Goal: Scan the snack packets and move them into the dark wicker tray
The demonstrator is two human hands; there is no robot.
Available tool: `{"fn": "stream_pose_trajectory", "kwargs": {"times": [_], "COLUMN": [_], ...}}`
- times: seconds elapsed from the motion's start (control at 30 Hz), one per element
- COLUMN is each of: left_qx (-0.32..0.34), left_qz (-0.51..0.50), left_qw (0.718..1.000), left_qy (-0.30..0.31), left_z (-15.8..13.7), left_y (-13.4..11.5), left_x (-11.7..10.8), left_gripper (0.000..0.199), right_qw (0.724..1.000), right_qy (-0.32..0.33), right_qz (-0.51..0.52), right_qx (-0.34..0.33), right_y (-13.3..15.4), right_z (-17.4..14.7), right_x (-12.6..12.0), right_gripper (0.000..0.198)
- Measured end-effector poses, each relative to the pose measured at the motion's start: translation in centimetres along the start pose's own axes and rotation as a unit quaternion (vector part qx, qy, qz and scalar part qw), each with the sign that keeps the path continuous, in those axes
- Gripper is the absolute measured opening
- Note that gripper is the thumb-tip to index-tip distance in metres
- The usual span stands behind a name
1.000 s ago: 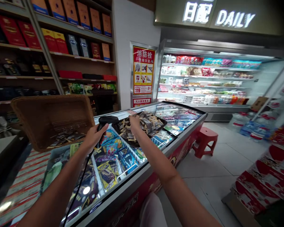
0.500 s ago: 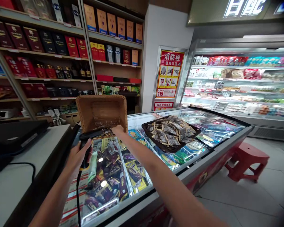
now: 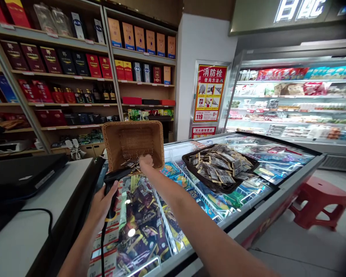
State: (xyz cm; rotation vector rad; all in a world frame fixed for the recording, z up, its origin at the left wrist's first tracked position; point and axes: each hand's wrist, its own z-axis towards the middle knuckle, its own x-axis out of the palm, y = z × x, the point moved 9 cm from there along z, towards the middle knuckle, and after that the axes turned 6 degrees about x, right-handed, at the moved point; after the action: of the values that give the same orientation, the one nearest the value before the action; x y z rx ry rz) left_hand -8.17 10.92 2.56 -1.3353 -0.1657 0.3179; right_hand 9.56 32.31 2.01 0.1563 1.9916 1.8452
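My left hand (image 3: 104, 199) is wrapped around the handle of a black barcode scanner (image 3: 118, 175), its cable hanging down. The scanner's head points toward the mouth of a tan wicker basket (image 3: 135, 136), which is tilted with its opening facing me. Inside, at the basket's lower side, lie a few small dark packets (image 3: 129, 164). My right hand (image 3: 146, 160) reaches into the basket beside these packets; its fingers are blurred and partly hidden, so I cannot make out a hold. To the right, a dark woven tray (image 3: 203, 184) is heaped with similar packets (image 3: 219, 163).
Under the basket and tray stretches a glass-topped freezer (image 3: 144, 219) filled with wrapped ice creams. A counter (image 3: 60, 200) with a black device (image 3: 25, 173) is at left. A red stool (image 3: 323, 200) stands on the floor at right. Shelves of boxed bottles (image 3: 60, 61) line the back.
The view has shifted, so everything sits slightly lower and farther right. My right hand stays within the basket, and the scanner remains in my left hand near its opening.
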Motion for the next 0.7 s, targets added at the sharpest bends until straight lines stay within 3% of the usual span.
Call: {"fn": "stream_pose_trajectory", "kwargs": {"times": [0.07, 0.17, 0.3, 0.43, 0.57, 0.7], "left_qx": [0.002, 0.018, 0.082, 0.123, 0.153, 0.174], "left_qz": [0.003, 0.027, 0.082, 0.122, 0.162, 0.191], "left_qw": [1.000, 0.998, 0.981, 0.964, 0.949, 0.932], "left_qy": [0.004, 0.051, 0.154, 0.202, 0.222, 0.253], "left_z": [-0.1, -0.5, -2.1, -4.5, -6.4, -7.6], "left_y": [-0.4, -1.6, -4.0, -6.5, -8.4, -9.4], "left_x": [0.4, 1.9, 5.2, 8.2, 10.4, 12.3], "left_gripper": [0.062, 0.060, 0.056, 0.054, 0.057, 0.062], "right_qw": [0.999, 0.998, 0.992, 0.986, 0.984, 0.982], "right_qy": [-0.037, -0.060, -0.055, -0.043, -0.038, -0.028], "right_qz": [-0.005, 0.016, 0.076, 0.124, 0.152, 0.174], "right_qx": [0.019, -0.021, -0.087, -0.099, -0.083, -0.074], "right_y": [-0.6, -0.4, 0.0, -0.5, -1.4, -1.9], "right_z": [0.2, 0.2, -0.3, -0.9, -1.7, -2.5], "right_x": [-2.8, -7.6, -14.3, -20.3, -24.8, -27.4], "right_gripper": [0.017, 0.016, 0.019, 0.023, 0.025, 0.025]}}
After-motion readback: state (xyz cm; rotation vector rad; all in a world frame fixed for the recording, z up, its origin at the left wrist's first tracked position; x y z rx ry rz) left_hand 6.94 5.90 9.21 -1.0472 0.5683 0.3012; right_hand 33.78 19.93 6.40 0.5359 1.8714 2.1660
